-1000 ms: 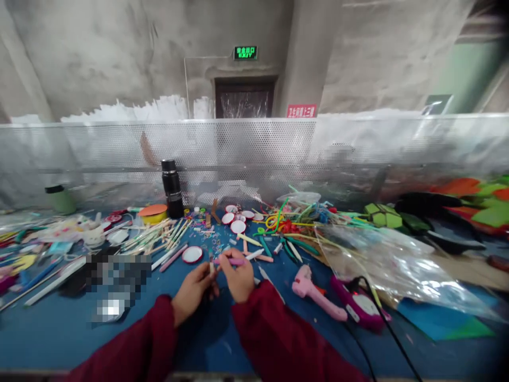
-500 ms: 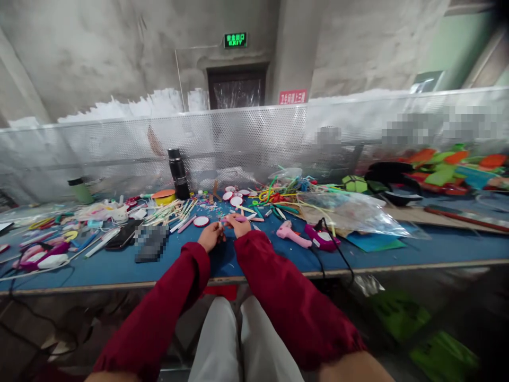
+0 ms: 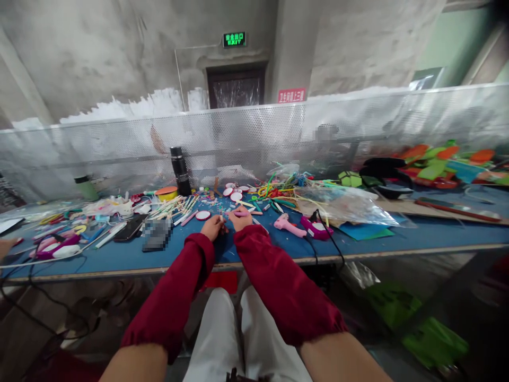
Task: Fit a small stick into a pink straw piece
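My left hand (image 3: 213, 227) is closed in a pinch above the blue table, its fingertips together around something too small to make out. Just beside it, my right hand (image 3: 241, 219) is closed around a slim pink-purple stick (image 3: 240, 213), whose kind I cannot tell. The fingertips of both hands are close together. A round white lid with a red rim (image 3: 203, 215) lies left of my hands, and several similar discs (image 3: 236, 196) lie behind them. Tiny coloured bits (image 3: 218, 204) are scattered there too.
Left stand a black thermos (image 3: 181, 172) and a phone (image 3: 130, 228) beside wooden sticks (image 3: 170, 206). A pink glue gun (image 3: 293, 227) with a purple body (image 3: 317, 228) and cord lies right, near plastic film (image 3: 350, 204). Another person's hand (image 3: 5, 247) shows at the left edge.
The view has shifted slightly, and both hands stay close together over the table. The left fingertips have drawn slightly away from the right hand's stick. Another person's hand has appeared at the left edge.
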`<action>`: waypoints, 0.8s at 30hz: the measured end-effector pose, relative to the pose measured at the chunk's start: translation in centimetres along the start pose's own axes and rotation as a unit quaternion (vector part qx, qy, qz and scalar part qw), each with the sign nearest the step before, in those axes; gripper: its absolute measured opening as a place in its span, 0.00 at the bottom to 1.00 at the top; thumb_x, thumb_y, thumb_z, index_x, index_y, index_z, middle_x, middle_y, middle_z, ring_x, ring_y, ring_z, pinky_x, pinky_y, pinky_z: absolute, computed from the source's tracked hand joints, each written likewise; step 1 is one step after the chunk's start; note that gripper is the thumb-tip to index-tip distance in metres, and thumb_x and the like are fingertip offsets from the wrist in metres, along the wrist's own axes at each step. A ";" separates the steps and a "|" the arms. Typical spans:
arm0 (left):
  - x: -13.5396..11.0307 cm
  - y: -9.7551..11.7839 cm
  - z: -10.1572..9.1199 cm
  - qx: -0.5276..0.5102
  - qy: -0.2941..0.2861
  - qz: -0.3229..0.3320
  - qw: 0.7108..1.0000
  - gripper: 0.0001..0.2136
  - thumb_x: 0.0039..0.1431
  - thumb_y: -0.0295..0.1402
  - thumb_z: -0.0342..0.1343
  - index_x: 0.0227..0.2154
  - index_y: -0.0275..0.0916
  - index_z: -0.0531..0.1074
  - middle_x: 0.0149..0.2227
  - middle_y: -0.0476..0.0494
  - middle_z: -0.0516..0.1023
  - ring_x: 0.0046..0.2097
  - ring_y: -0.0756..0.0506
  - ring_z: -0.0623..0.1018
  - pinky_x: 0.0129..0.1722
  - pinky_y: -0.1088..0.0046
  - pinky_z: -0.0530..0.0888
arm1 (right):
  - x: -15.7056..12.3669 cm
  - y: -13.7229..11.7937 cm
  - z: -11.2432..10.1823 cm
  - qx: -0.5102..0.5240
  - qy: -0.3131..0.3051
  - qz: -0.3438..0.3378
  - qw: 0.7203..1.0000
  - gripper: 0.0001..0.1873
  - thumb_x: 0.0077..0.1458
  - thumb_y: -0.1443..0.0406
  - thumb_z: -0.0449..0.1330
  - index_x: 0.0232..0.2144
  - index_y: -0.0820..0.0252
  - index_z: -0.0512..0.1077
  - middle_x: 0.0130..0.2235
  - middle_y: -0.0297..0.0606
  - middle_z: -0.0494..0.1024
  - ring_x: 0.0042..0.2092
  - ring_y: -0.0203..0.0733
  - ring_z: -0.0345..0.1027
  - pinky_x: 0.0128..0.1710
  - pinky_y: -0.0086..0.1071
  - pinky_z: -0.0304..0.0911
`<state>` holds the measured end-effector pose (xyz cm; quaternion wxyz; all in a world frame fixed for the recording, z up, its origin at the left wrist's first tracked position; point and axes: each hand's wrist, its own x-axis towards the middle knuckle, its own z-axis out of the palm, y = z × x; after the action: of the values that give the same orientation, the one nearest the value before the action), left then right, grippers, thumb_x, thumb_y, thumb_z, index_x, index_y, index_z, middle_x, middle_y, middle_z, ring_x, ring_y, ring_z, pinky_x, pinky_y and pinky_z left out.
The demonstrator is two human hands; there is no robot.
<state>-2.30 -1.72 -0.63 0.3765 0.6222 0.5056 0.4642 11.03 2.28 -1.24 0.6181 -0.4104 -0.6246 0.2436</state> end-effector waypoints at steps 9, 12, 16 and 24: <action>0.0 0.4 -0.2 -0.022 0.037 -0.006 0.999 0.14 0.55 0.44 0.54 0.30 0.36 0.68 0.27 0.46 0.77 0.23 0.50 0.73 0.21 0.77 0.60 | -0.7 -1.8 -0.7 -0.035 -0.003 -0.070 0.997 0.07 0.52 0.62 0.57 0.27 0.55 0.73 0.27 0.33 0.76 0.32 0.37 0.68 0.37 0.31 0.65; 0.1 0.1 -0.4 -0.010 0.056 -0.002 0.998 0.14 0.55 0.43 0.55 0.29 0.36 0.72 0.27 0.48 0.75 0.23 0.51 0.72 0.23 0.76 0.62 | -0.8 -2.1 -0.8 -0.033 0.008 -0.078 0.996 0.07 0.50 0.61 0.57 0.29 0.55 0.73 0.30 0.33 0.77 0.30 0.37 0.68 0.35 0.30 0.64; 0.2 -0.1 -0.7 0.010 0.078 0.003 0.997 0.13 0.55 0.41 0.54 0.29 0.35 0.75 0.24 0.50 0.72 0.22 0.52 0.68 0.24 0.75 0.62 | -0.8 -2.2 -0.9 -0.032 0.014 -0.089 0.995 0.08 0.51 0.59 0.56 0.30 0.56 0.72 0.30 0.34 0.77 0.30 0.38 0.68 0.34 0.30 0.64; 0.4 -0.2 -0.6 0.026 0.090 -0.007 0.996 0.14 0.54 0.43 0.56 0.28 0.35 0.75 0.17 0.51 0.68 0.20 0.52 0.64 0.22 0.76 0.59 | -1.2 -2.8 -1.1 -0.045 0.006 -0.119 0.992 0.06 0.52 0.61 0.55 0.28 0.55 0.71 0.29 0.34 0.76 0.30 0.38 0.68 0.33 0.30 0.63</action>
<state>-2.87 -1.32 -0.59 0.3163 0.5840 0.5540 0.5020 11.42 -0.40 0.45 0.6271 -0.3620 -0.6757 0.1381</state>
